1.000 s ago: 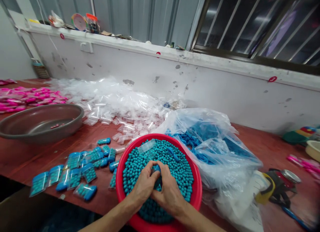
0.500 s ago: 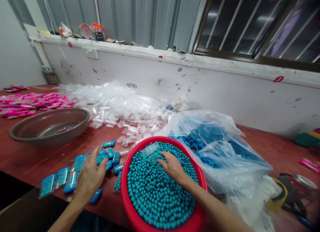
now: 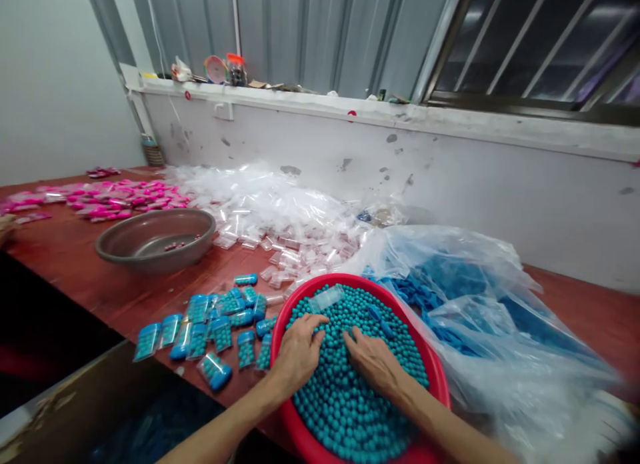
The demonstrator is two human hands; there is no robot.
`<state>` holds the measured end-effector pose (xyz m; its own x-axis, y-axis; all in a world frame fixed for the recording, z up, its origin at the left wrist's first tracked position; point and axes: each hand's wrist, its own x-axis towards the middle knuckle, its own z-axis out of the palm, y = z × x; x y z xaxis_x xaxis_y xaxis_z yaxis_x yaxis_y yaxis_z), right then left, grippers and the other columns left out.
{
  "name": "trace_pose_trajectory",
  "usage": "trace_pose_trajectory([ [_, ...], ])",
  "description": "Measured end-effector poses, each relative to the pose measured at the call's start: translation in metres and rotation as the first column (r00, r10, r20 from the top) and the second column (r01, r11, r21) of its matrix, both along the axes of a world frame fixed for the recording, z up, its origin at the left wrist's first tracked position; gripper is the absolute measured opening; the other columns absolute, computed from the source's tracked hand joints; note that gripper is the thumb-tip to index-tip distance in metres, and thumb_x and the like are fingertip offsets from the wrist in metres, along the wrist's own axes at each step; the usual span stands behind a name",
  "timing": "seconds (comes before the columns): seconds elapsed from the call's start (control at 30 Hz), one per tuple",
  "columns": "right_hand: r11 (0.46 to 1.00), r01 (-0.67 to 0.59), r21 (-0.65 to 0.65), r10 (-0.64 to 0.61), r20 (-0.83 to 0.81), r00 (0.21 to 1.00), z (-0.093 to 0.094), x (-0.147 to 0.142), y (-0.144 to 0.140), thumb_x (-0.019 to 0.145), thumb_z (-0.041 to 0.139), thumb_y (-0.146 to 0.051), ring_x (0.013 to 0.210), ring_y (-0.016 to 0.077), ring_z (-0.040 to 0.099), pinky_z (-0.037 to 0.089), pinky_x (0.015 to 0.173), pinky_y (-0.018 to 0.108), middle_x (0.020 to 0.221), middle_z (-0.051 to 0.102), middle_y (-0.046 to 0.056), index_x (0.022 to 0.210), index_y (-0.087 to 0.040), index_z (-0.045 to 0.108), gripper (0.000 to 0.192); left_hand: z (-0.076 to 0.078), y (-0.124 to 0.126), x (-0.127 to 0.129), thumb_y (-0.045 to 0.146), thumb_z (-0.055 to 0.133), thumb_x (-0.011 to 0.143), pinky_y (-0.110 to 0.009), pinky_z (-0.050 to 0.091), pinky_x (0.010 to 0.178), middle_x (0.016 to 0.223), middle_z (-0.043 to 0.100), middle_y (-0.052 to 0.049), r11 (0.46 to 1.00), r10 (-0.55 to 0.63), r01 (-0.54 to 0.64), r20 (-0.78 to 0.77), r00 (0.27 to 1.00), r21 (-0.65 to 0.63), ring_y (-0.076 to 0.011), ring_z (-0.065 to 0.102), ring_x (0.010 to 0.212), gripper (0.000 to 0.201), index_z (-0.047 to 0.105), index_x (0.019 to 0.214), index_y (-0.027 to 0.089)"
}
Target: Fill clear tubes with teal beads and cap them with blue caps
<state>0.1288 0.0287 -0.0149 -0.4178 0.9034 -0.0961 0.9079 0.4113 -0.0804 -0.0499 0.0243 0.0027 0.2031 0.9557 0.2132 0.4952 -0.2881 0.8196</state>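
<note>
A red basin [image 3: 439,371] full of small teal beads [image 3: 345,404] stands in front of me. My left hand [image 3: 301,349] is over its left side, fingers bent and apart at the beads, with nothing visible in them. Just to the right, my right hand [image 3: 374,363] touches the beads with its fingertips, also apart. A clear empty container [image 3: 326,299] lies on the beads beyond my left hand. Blue caps [image 3: 381,321] rest on the beads beyond my right hand. Several bead-filled containers with blue caps [image 3: 220,334] lie left of the basin.
A clear plastic bag of blue caps [image 3: 440,291] sits against the basin's right side. Behind lies a heap of clear empty containers [image 3: 285,217]. A grey-brown bowl [image 3: 155,251] and a pile of pink-capped packets [image 3: 130,197] are at left. The table's front edge runs diagonally.
My left hand has moved right, from over the filled containers into the basin. My right hand has drawn back slightly from the clear container. The view has turned left.
</note>
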Motion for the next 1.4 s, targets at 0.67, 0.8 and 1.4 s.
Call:
trace_pose_trajectory([
  [0.67, 0.810, -0.019, -0.586, -0.471, -0.670, 0.573, 0.019, 0.035, -0.011, 0.086, 0.029, -0.048, 0.046, 0.0087, 0.053, 0.037, 0.041, 0.019, 0.079, 0.062, 0.002, 0.086, -0.017, 0.051, 0.037, -0.006, -0.001, 0.029, 0.039, 0.055, 0.071, -0.019, 0.035, 0.045, 0.059, 0.053, 0.005, 0.700, -0.120, 0.456, 0.539, 0.834, -0.550, -0.0096, 0.052, 0.052, 0.025, 0.044, 0.077, 0.017],
  [0.8, 0.927, 0.368, -0.075, -0.371, -0.340, 0.864, 0.023, 0.052, 0.005, 0.085, 0.042, -0.032, 0.090, 0.0194, 0.057, 0.040, 0.074, 0.028, 0.096, 0.062, 0.008, 0.096, -0.016, 0.053, 0.022, -0.012, 0.000, 0.029, 0.048, 0.055, 0.068, -0.016, 0.030, 0.037, 0.060, 0.057, 0.003, 0.652, -0.074, 0.429, 0.510, 0.857, -0.625, -0.0095, 0.054, 0.045, 0.034, 0.043, 0.080, 0.018],
  [1.4, 0.960, 0.241, -0.142, -0.275, -0.320, 0.907, 0.010, 0.028, 0.001, 0.079, 0.039, -0.015, 0.070, 0.0143, 0.054, 0.034, 0.059, 0.021, 0.075, 0.061, 0.003, 0.077, -0.016, 0.057, 0.018, -0.020, 0.003, 0.031, 0.035, 0.047, 0.074, -0.015, 0.034, 0.034, 0.062, 0.052, 0.005, 0.695, 0.044, 0.256, 0.395, 0.918, -0.672, -0.0086, 0.053, 0.044, 0.025, 0.041, 0.092, 0.019],
])
